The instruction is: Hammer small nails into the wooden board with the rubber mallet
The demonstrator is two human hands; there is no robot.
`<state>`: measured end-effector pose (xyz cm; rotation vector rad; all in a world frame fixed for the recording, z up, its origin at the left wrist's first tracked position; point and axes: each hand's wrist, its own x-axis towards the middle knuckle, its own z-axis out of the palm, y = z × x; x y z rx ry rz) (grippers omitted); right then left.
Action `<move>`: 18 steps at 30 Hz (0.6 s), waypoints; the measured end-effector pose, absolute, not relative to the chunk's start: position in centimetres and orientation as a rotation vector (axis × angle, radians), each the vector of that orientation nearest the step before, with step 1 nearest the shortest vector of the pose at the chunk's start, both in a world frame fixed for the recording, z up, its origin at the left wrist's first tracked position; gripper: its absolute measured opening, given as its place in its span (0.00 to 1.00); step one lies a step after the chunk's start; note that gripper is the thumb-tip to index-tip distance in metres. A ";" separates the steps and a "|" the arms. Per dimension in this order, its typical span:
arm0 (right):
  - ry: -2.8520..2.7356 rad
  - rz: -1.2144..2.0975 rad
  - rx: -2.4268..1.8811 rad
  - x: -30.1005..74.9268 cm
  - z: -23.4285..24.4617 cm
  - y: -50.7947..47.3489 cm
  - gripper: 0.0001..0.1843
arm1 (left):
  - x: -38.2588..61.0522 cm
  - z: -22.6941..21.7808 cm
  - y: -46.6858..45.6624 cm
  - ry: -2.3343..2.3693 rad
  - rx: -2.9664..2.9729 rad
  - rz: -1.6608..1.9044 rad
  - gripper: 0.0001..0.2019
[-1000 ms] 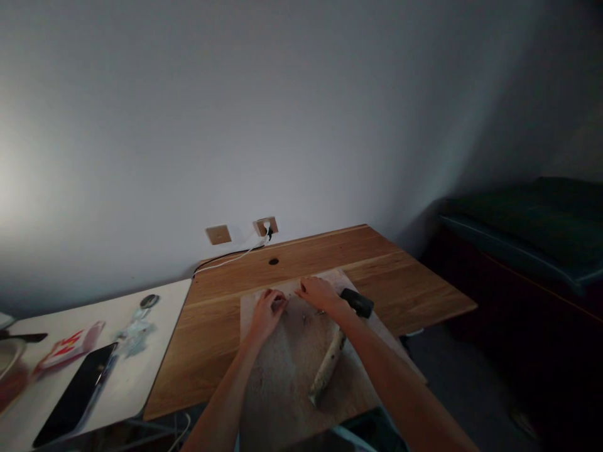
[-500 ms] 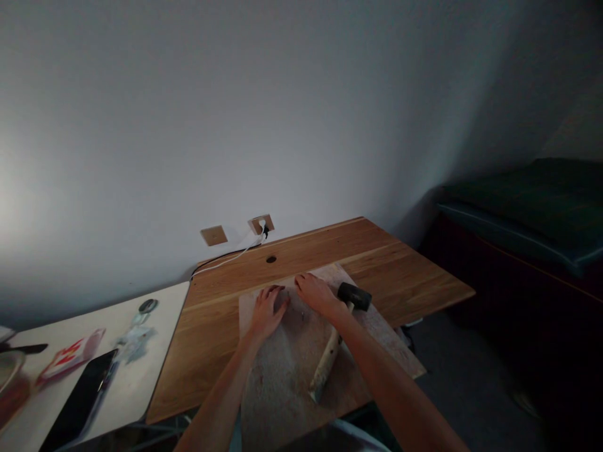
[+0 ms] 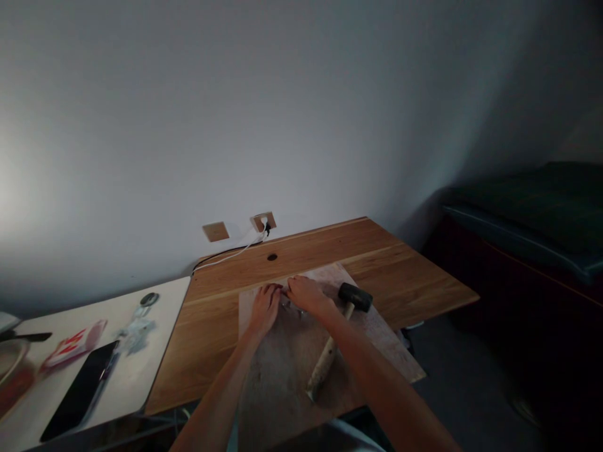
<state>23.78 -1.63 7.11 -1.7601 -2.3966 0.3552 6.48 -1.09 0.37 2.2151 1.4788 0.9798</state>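
Observation:
A pale board (image 3: 292, 370) lies on a wooden desk (image 3: 221, 326). Both of my hands rest on its far part, fingertips nearly meeting. My left hand (image 3: 265, 306) lies with curled fingers over a small dark thing I cannot make out. My right hand (image 3: 305, 293) is beside it, fingers bent down onto the board near small metal bits. To the right of my right forearm lies a mallet (image 3: 340, 329) with a black head and a pale wooden handle, untouched.
A white side table (image 3: 117, 370) to the left holds a dark phone (image 3: 78, 392), a red-and-white packet (image 3: 70, 345) and small items. Wall sockets (image 3: 262, 221) with a white cable sit behind the desk. A dark couch (image 3: 527, 220) stands at the right.
My right hand has slid left toward my left hand, so their fingertips now almost touch. The mallet has stayed in place. The view has shifted slightly.

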 end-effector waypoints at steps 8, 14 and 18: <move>-2.487 0.318 -1.658 23.2 8.0 -1.0 0.14 | 6.4 0.3 -1.1 1.508 2.155 0.987 0.18; -2.599 0.325 -1.443 25.0 8.3 -4.4 0.14 | 6.5 0.0 -1.1 1.516 2.139 1.000 0.15; -2.516 0.384 -1.383 27.9 8.0 -6.9 0.16 | 6.5 0.7 -2.1 1.522 2.267 0.874 0.12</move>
